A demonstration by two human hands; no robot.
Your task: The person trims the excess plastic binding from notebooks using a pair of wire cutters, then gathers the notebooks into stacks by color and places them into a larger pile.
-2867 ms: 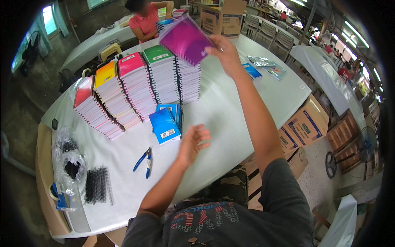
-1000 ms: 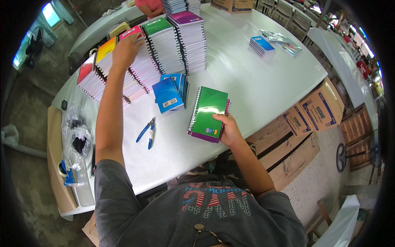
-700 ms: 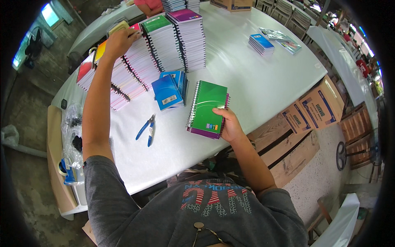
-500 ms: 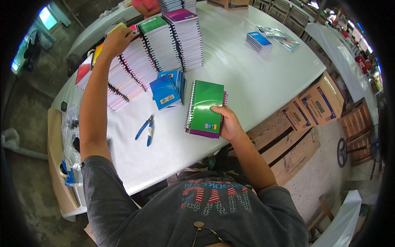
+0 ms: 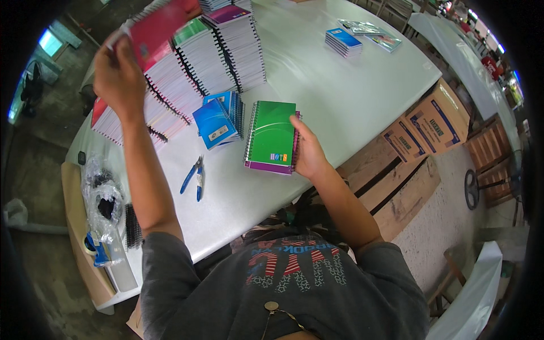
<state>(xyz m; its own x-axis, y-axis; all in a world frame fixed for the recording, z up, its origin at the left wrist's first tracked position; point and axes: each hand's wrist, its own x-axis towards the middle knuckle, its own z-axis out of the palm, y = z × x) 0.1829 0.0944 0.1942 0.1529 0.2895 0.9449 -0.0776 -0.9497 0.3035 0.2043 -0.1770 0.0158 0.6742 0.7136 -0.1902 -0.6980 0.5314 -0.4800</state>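
Note:
A red spiral notebook (image 5: 156,34), blurred by motion, is pinched in my left hand (image 5: 120,79) above the tall stacks at the back left. My right hand (image 5: 310,150) grips a green spiral notebook (image 5: 273,127) that lies over a purple notebook (image 5: 266,167); the thumb rests at their right edge, and the fingers underneath are hidden. Left of this pair, several blue spiral notebooks (image 5: 215,123) sit in a small pile. Tall notebook stacks (image 5: 243,54) with green, purple and other covers stand behind them. Blue-handled cutting pliers (image 5: 194,177) lie on the white table (image 5: 306,73).
Another pile of blue notebooks (image 5: 343,42) and some plastic-wrapped packs (image 5: 379,37) are at the far right. Cardboard boxes (image 5: 433,122) stand beyond the table's right edge. Crumpled clear plastic (image 5: 105,198) and a blue tape dispenser (image 5: 97,249) are at the left.
My left hand has lifted a red notebook off the stacks and drawn it back toward me. The right thumb has slid from the green cover to its edge.

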